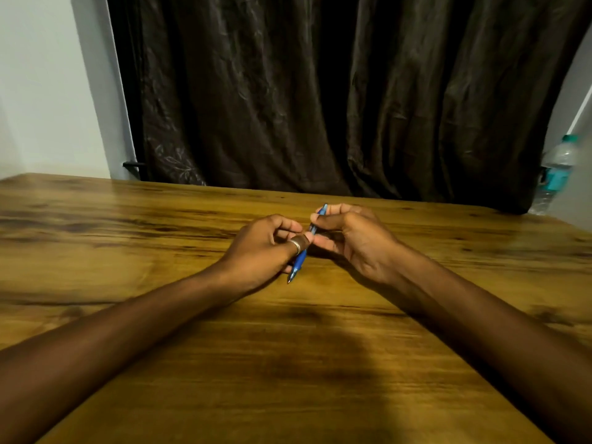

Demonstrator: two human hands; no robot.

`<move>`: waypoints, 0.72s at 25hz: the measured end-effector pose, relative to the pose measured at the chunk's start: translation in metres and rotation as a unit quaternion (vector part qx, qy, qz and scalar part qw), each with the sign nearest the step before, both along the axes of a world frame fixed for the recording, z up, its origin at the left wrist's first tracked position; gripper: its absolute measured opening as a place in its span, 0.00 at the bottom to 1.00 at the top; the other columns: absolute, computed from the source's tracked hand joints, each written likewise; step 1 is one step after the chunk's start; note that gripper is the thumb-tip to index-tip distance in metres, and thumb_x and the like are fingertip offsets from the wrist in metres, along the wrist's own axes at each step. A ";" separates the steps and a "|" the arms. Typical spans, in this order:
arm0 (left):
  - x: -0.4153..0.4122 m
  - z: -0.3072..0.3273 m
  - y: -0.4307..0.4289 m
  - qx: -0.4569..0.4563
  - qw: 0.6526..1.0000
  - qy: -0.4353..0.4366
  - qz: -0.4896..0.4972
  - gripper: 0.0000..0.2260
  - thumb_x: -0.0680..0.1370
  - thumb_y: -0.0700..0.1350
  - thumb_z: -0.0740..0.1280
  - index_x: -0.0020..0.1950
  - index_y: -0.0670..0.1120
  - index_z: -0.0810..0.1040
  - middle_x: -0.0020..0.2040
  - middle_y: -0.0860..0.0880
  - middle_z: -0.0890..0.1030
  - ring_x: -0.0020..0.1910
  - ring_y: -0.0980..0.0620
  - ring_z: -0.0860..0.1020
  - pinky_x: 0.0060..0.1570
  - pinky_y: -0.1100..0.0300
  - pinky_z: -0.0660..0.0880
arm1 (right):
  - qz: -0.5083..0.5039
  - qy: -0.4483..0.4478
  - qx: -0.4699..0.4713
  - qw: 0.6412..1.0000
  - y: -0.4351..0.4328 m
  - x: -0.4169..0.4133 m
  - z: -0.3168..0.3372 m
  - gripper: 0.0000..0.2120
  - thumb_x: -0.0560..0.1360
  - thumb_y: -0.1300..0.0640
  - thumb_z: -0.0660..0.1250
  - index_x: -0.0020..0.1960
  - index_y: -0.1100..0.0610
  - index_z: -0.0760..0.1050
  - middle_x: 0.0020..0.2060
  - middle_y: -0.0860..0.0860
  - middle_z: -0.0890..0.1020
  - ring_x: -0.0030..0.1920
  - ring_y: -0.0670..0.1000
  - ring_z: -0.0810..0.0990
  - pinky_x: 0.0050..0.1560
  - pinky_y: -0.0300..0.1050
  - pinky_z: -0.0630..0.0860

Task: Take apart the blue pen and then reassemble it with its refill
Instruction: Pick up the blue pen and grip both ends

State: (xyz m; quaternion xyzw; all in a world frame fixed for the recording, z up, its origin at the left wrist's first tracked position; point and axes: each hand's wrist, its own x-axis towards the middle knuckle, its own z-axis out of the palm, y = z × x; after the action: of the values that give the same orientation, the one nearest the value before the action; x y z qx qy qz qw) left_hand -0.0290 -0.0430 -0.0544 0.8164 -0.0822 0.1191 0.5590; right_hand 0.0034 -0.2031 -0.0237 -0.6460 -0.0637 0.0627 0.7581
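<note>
Blue pen [300, 257], brown grained table [160, 251]

One pen [300, 258], one bottle [555, 173] (two hands [266, 248])

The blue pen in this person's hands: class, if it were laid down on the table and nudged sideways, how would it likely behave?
The blue pen looks slim and round, so it would probably roll on the smooth wooden table. It seems rigid, spanning left hand to right hand without bending. Probably light, since fingertips alone hold it.
</note>
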 end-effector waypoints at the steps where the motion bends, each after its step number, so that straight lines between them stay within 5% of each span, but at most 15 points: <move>1: -0.001 0.001 0.000 -0.005 1.000 0.010 -0.008 0.12 0.77 0.47 0.72 0.60 0.47 0.79 0.49 0.49 0.85 0.42 0.51 0.87 0.39 0.56 0.83 | -0.001 0.004 0.014 1.000 0.000 -0.001 -0.003 0.04 0.76 0.68 0.68 0.49 0.62 0.78 0.39 0.55 0.83 0.40 0.50 0.85 0.39 0.39 0.83; 6: -0.006 0.007 0.003 -0.031 0.995 0.060 -0.072 0.17 0.76 0.42 0.73 0.64 0.45 0.77 0.48 0.45 0.87 0.44 0.50 0.87 0.38 0.63 0.82 | -0.021 -0.004 0.010 1.000 0.001 0.000 -0.017 0.01 0.78 0.65 0.69 0.49 0.62 0.78 0.38 0.55 0.84 0.38 0.49 0.85 0.35 0.37 0.80; 11: -0.005 0.006 0.006 -0.056 0.990 0.081 -0.104 0.15 0.75 0.39 0.73 0.62 0.42 0.79 0.49 0.42 0.88 0.50 0.44 0.86 0.50 0.54 0.83 | -0.049 -0.022 -0.010 0.999 0.000 0.001 -0.018 0.09 0.81 0.57 0.66 0.45 0.60 0.78 0.34 0.55 0.83 0.33 0.48 0.83 0.34 0.38 0.81; 18: -0.004 0.008 0.007 -0.075 0.993 0.067 -0.063 0.07 0.79 0.40 0.69 0.54 0.47 0.84 0.46 0.44 0.86 0.35 0.56 0.80 0.35 0.64 0.78 | 0.009 -0.029 0.033 0.999 -0.006 0.003 -0.017 0.03 0.78 0.62 0.68 0.45 0.61 0.80 0.33 0.52 0.79 0.32 0.45 0.76 0.29 0.35 0.73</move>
State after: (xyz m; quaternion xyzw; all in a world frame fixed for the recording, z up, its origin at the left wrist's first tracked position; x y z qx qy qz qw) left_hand -0.0333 -0.0359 -0.0466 0.7713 -0.0870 0.0344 0.6295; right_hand 0.0066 -0.2088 -0.0404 -0.6217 -0.0934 0.0481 0.7762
